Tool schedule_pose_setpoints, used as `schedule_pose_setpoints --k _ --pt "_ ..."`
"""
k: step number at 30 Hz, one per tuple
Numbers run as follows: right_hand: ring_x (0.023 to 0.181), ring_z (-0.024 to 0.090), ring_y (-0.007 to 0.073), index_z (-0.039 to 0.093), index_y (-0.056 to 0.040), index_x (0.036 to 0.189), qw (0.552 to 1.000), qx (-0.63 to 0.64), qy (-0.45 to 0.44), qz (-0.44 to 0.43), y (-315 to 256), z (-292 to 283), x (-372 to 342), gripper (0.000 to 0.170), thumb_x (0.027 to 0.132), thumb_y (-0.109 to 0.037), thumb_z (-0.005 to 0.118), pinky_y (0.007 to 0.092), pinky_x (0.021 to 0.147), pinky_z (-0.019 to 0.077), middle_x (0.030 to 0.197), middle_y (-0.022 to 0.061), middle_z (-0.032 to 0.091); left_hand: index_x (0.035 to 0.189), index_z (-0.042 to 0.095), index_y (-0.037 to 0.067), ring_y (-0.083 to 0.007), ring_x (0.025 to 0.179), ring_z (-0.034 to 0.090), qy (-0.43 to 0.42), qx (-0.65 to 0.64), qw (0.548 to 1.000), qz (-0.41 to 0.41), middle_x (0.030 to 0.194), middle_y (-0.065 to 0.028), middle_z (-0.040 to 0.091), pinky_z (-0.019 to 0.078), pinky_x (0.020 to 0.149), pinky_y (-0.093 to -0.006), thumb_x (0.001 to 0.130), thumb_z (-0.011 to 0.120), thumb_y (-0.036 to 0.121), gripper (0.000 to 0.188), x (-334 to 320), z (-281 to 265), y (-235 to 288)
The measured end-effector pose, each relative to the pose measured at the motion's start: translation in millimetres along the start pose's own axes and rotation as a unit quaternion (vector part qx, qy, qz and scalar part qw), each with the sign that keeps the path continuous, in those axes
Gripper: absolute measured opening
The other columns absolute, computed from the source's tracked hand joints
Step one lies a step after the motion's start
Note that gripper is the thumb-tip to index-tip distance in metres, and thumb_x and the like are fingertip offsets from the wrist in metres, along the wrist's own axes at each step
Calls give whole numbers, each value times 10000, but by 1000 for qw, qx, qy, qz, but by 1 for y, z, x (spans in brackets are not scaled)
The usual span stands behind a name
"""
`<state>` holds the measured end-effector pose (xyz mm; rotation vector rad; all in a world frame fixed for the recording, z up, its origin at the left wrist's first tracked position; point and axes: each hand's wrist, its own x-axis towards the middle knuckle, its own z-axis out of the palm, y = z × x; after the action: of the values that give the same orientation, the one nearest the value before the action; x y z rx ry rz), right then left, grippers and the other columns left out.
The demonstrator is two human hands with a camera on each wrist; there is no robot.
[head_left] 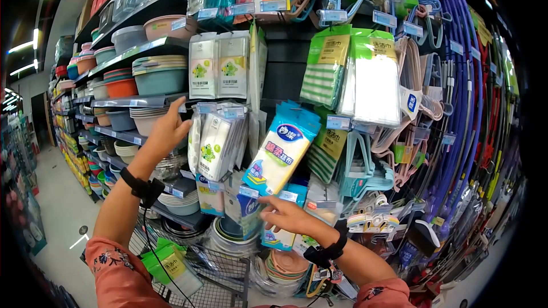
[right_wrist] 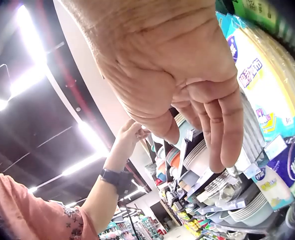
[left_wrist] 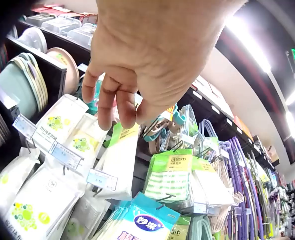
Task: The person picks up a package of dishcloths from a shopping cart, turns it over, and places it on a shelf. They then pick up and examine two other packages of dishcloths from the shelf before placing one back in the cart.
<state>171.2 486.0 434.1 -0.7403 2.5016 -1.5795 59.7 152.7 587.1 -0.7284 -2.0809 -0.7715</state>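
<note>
In the head view the left hand (head_left: 170,128) is raised beside hanging white packs (head_left: 203,65), its fingers pointing up and holding nothing. The left wrist view shows that hand (left_wrist: 137,65) with loosely bent fingers in front of the packs. Lower down, the right hand (head_left: 285,217) reaches toward the rack, just below a blue and yellow cloth pack (head_left: 282,148), and grips nothing. Its fingers (right_wrist: 215,125) hang relaxed in the right wrist view, left of the blue and yellow packs (right_wrist: 262,75); contact cannot be told.
Basins and bowls (head_left: 161,80) fill the shelves at left. Green-topped cloth packs (head_left: 374,77), hangers (head_left: 365,165) and purple poles (head_left: 456,97) hang at right. A wire cart (head_left: 220,268) holding a green pack (head_left: 174,268) stands below.
</note>
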Motion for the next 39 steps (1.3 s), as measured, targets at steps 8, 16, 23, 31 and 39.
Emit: schedule_pose_setpoints --k 8,16,23,31,39 --pt "891 677 183 443 -4 1412 999 -7 -19 32 10 41 40 518 988 -277 567 314 698 552 1072 120 637 1434 408 1 -210 577 574 -62 -67 992 -91 662 -113 601 476 585 -354 911 651 155 597 -61 23 -87" --pt "843 699 187 483 -8 1366 990 88 -35 104 66 90 72 491 987 -301 589 298 660 552 1080 137 668 1183 629 15 -166 723 637 -97 -94 971 -196 785 -100 680 497 671 -323 922 668 247 351 -207 57 -254" --pt "855 687 187 495 30 1346 969 137 -27 202 112 130 83 446 983 -219 565 283 685 545 1083 140 653 957 669 -11 -146 691 630 -124 -88 897 -415 783 -83 673 503 660 -307 919 645 249 264 -318 52 -290" --pt "891 702 217 499 47 1340 943 169 -35 286 150 171 81 446 979 -205 567 274 695 564 1140 171 652 998 692 10 -372 917 678 -206 102 871 -433 940 -205 712 521 812 -432 885 623 266 288 -459 71 -369" --pt "900 703 242 494 44 1351 930 165 -44 326 168 186 78 442 996 -220 513 300 717 563 1149 181 655 1077 706 81 -398 1042 650 -305 156 825 -451 1083 -203 695 512 910 -470 874 581 267 302 -535 79 -401"
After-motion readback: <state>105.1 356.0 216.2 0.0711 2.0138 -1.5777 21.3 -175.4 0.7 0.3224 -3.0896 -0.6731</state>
